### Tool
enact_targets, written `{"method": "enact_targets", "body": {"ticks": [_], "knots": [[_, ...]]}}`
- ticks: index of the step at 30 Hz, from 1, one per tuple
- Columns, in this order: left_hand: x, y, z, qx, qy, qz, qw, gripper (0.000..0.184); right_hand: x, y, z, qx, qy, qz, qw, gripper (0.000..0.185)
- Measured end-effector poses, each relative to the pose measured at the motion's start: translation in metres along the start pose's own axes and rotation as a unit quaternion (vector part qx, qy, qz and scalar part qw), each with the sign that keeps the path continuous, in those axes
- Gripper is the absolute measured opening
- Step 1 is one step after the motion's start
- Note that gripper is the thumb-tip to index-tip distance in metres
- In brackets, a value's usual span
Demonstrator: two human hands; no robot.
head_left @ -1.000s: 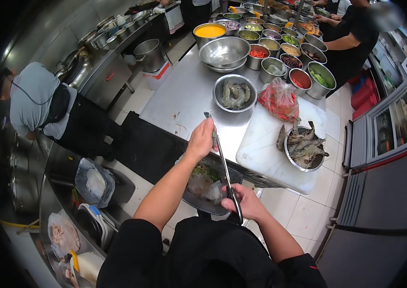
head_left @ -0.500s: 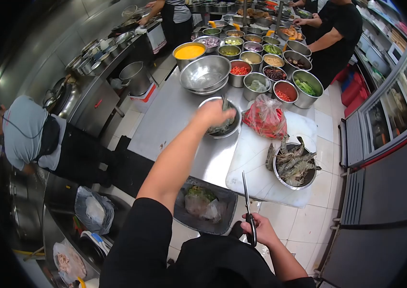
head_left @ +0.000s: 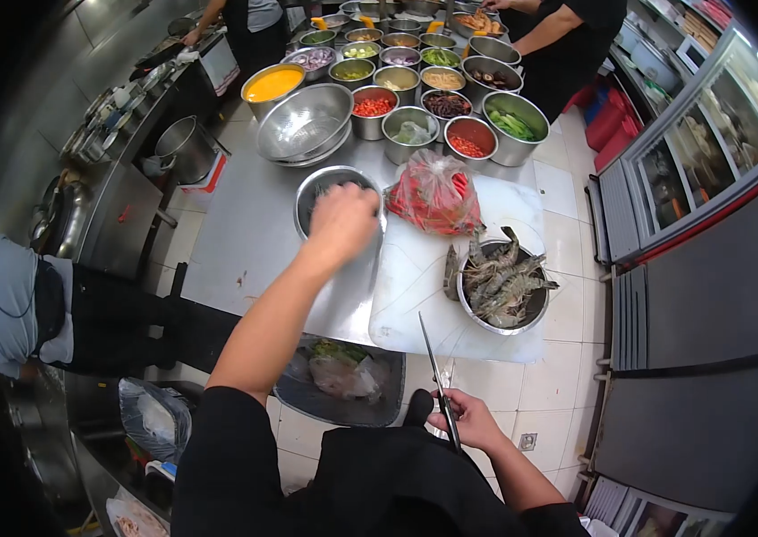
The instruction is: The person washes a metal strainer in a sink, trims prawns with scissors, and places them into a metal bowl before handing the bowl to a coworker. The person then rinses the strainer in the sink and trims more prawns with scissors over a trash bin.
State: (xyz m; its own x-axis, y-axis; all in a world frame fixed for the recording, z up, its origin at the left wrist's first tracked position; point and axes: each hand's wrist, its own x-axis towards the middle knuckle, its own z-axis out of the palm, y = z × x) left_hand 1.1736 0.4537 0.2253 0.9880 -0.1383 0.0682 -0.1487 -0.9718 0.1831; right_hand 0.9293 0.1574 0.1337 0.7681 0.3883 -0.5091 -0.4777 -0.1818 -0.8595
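My left hand [head_left: 343,219] is over the right side of a metal bowl [head_left: 306,192] on the steel table; its fingers are smeared by motion, and I cannot tell whether they hold anything. Dark contents show in part behind the hand. In my right hand [head_left: 468,419], low in front of my body, is a long narrow knife [head_left: 429,345] with a black handle, its blade pointing forward. To the right, a metal bowl [head_left: 536,315] heaped with large raw grey shrimp [head_left: 502,282] stands on a white cutting board [head_left: 410,309]. One shrimp [head_left: 451,273] lies against its left side.
A plastic bag of red peppers [head_left: 437,197] lies at the board's back edge. Behind are nested metal bowls [head_left: 307,125] and several pots of cut ingredients. A grey bin [head_left: 383,412] stands below the table edge. Co-workers stand left [head_left: 17,295] and behind the table; a fridge [head_left: 710,143] is at right.
My left hand has drawn back toward the near right side of its bowl; a shrimp visible at that hand earlier no longer shows. The view has shifted right. My right hand keeps the knife.
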Motion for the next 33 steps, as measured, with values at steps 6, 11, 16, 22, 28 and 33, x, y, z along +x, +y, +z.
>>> {"method": "enact_targets", "body": {"ticks": [6,11,16,22,28,33], "knots": [[-0.020,0.094,0.076,-0.144,-0.190,0.055,0.970,0.028,-0.029,-0.002,-0.015,-0.113,0.068,-0.103,0.986,0.056],[-0.015,0.125,0.094,-0.141,-0.153,-0.059,0.976,0.033,-0.047,-0.007,-0.028,0.016,0.150,-0.141,0.978,0.056],[-0.021,0.106,0.073,-0.085,-0.163,-0.094,0.978,0.035,-0.054,-0.001,-0.045,0.062,0.188,-0.146,0.969,0.053],[-0.048,0.053,0.063,-0.061,-0.037,-0.072,0.995,0.041,-0.052,0.009,-0.053,0.085,0.182,-0.139,0.970,0.052],[-0.032,0.148,0.021,-0.182,-0.018,0.156,0.971,0.036,-0.045,0.013,-0.060,0.098,0.193,-0.169,0.962,0.052],[-0.009,0.218,0.032,-0.004,-0.143,0.121,0.982,0.050,-0.053,0.017,-0.068,0.126,0.221,-0.178,0.951,0.050]]}}
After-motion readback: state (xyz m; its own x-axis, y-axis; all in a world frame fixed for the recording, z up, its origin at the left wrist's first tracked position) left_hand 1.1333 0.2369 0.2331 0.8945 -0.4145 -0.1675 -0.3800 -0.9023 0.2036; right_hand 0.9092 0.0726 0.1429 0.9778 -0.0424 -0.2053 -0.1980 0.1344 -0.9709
